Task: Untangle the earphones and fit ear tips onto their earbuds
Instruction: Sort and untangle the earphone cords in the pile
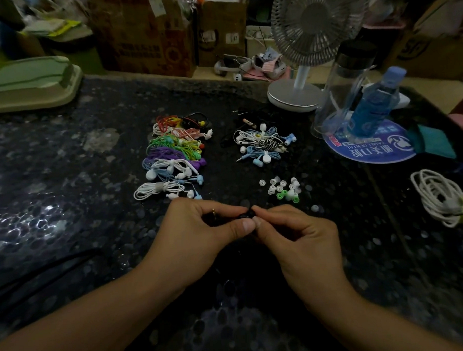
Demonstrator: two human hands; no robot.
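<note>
My left hand and my right hand meet fingertip to fingertip low in the middle of the head view. Between them they pinch a small black earbud, mostly hidden by thumbs and forefingers. Its dark cable is hard to make out against the table. Loose ear tips, white with a few green ones, lie just beyond my right hand. A row of bundled coloured earphones lies beyond my left hand. A smaller heap of white, blue and striped earphones sits to its right.
The speckled black table holds a white fan, a clear bottle, a blue bottle on a round blue mat, and a coiled white cable at right. A green tray sits far left; cardboard boxes stand behind.
</note>
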